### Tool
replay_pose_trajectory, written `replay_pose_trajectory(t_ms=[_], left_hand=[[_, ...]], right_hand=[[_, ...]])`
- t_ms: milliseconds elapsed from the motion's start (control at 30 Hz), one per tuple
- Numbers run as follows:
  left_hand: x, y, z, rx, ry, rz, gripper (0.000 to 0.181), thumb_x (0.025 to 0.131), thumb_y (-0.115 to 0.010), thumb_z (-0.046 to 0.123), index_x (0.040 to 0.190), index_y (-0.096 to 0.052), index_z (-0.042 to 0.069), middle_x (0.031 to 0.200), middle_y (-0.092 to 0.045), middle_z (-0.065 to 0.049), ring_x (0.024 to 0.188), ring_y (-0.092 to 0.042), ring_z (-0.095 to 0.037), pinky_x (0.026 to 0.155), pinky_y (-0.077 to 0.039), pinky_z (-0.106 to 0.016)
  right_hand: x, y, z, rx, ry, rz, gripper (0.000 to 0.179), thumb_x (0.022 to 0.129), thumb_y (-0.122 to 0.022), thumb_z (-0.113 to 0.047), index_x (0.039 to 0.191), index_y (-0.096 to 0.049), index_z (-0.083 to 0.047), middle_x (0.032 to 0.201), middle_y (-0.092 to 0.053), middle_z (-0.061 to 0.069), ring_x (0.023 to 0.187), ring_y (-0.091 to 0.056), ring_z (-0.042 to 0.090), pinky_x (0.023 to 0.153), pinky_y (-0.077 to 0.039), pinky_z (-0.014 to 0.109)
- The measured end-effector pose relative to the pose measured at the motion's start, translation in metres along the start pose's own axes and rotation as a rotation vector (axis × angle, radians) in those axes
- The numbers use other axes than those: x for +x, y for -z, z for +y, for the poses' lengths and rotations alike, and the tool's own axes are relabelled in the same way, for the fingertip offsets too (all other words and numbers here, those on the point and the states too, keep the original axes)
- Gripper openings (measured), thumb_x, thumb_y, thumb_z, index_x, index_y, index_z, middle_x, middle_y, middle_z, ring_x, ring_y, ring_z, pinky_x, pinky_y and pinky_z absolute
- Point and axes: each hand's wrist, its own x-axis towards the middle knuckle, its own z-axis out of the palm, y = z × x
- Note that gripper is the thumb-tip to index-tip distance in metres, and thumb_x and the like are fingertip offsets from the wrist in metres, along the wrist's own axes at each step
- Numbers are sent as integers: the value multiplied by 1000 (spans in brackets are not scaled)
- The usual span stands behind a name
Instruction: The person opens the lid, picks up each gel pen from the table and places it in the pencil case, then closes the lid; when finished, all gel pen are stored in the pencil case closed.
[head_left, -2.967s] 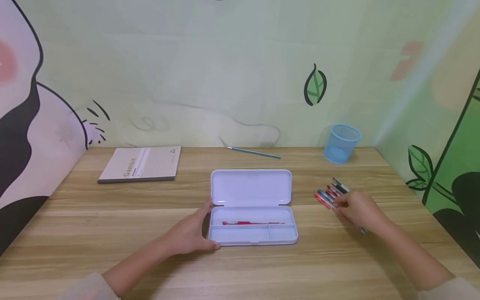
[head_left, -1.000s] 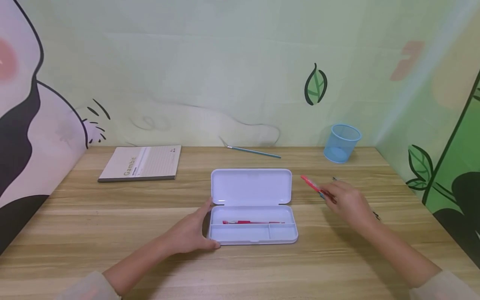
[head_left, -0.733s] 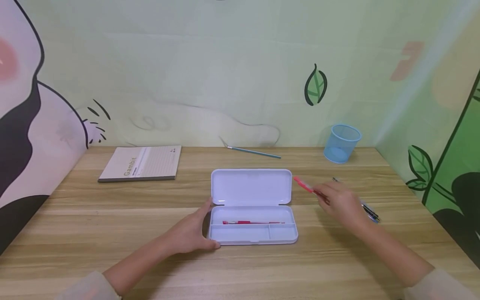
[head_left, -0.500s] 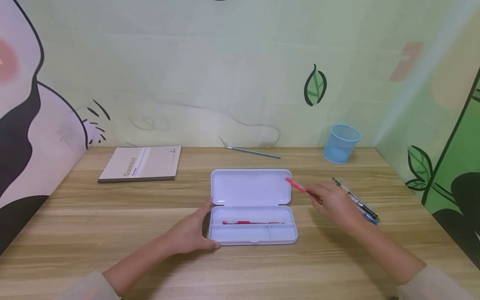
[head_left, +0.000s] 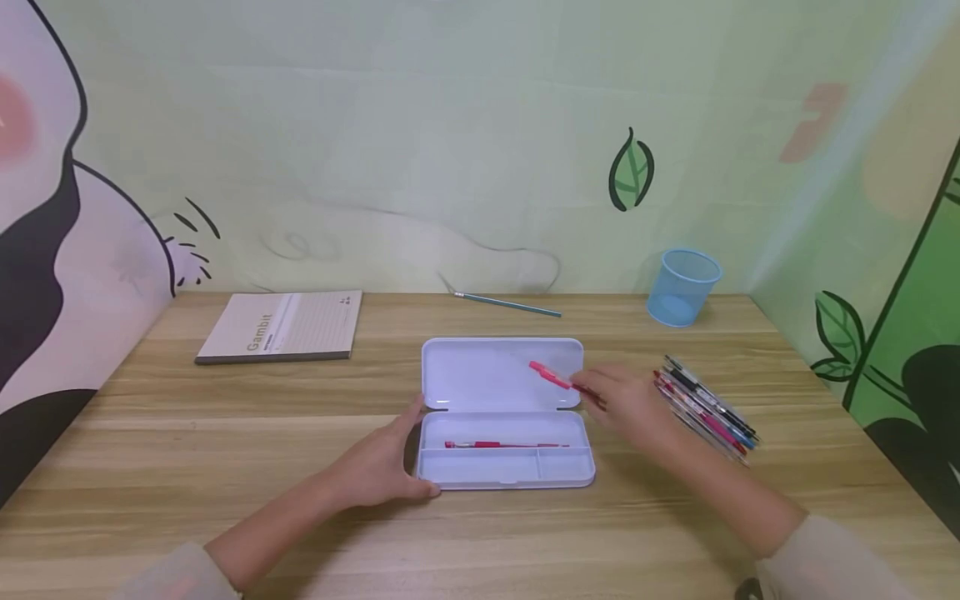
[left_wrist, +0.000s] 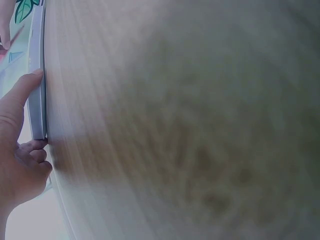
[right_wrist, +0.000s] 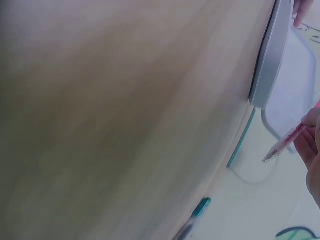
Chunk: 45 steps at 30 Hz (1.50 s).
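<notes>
With our right forearm (head_left: 729,487) slanting in from lower right, we are pinching a slim, red plastic pen (head_left: 550,374) in our right hand (head_left: 628,406), holding it tilted over the lid (head_left: 480,371) of the open, white, rectangular plastic pencil case (head_left: 480,468). Our left hand (head_left: 381,468) is gripping the case's left end, thumb at the front corner.

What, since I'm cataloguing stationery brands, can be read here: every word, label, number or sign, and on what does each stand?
"Gambit": on the cover of the notebook.
Smaller print and a corner mark, same cover: too small to read.
Loose pens: any lettering is too small to read.
Held red pen and pencil case: no readable text.
</notes>
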Motion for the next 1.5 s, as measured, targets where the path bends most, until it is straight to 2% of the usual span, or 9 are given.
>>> replay_pose_trajectory(t_ms=[133, 367, 700, 967, 1200, 1500], left_hand=[[0, 0, 0, 7, -7, 3, 119, 60, -86, 28, 147, -9, 2, 134, -46, -12, 103, -49, -19, 95, -36, -41], [0, 0, 2, -4, -5, 0, 118, 61, -86, 27, 147, -9, 1, 133, -46, -13, 103, -49, -20, 96, -35, -41], [0, 0, 1, -10, 2, -6, 118, 61, -86, 27, 147, -9, 2, 133, -46, -11, 104, -48, -19, 97, -35, -40], [1, 1, 2, -22, 4, -5, 118, 61, -86, 26, 147, -9, 3, 133, -46, -10, 105, -48, -20, 97, -35, -40], [1, 1, 1, -18, -1, -1, 117, 61, -86, 26, 147, -10, 0, 134, -45, -13, 107, -48, -21, 98, -34, -40], [0, 0, -2, -15, -21, 2, 117, 61, -86, 28, 146, -11, -1, 132, -46, -14, 105, -49, -22, 97, -35, -43]], right_hand=[[5, -8, -6, 1, 64, -8, 29, 66, -80, 0, 92, -70, -3, 84, -65, 6, 77, -61, 21, 70, -52, 33], [18, -18, -26, 1, 139, -85, 27, 68, -80, -6, 93, -71, -5, 87, -66, 4, 82, -62, 19, 73, -51, 30], [26, -32, -41, 51, 184, -187, 22, 73, -77, -5, 95, -71, -3, 87, -65, 4, 83, -61, 17, 76, -50, 27], [30, -36, -48, 72, 174, -289, 22, 75, -76, -7, 97, -72, -4, 88, -65, 4, 84, -61, 17, 76, -49, 26], [31, -43, -48, 61, 259, -303, 17, 75, -76, -6, 92, -73, -5, 83, -63, 2, 78, -60, 15, 74, -49, 23], [30, -45, -50, 57, 264, -376, 15, 77, -74, -7, 92, -74, -6, 85, -65, 2, 80, -60, 14, 76, -48, 22]])
